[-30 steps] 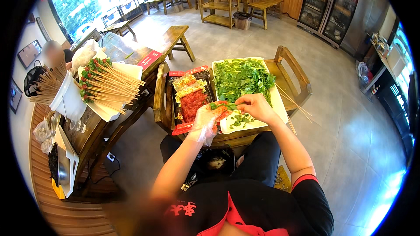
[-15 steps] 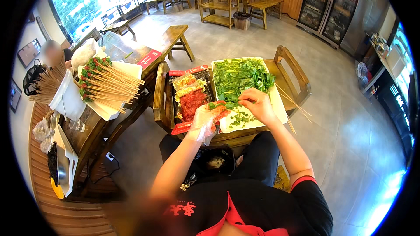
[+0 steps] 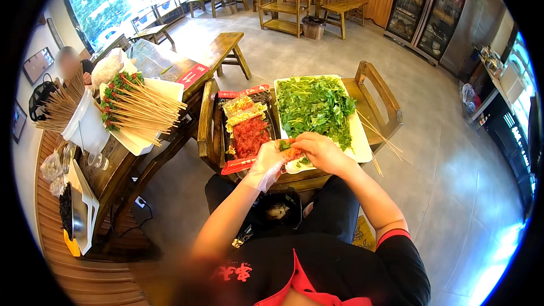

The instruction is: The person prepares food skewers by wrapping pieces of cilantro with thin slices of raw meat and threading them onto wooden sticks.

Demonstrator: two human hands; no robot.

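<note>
Hands: your gloved left hand [image 3: 265, 164] and bare right hand [image 3: 321, 153] pinch a meat-and-greens roll [image 3: 290, 151] | Risk: loose wrap may unroll, dropping filling off tray [image 3: 358, 136] edge.

Wood, plastic and leafy greens

The chair [image 3: 379, 88] is varnished wood with a dull sheen; the white tray [image 3: 358, 136] looks smooth plastic, the left hand [image 3: 266, 164] wears a thin clear plastic glove, and the floor [image 3: 447, 181] tiles are glossy.
</note>
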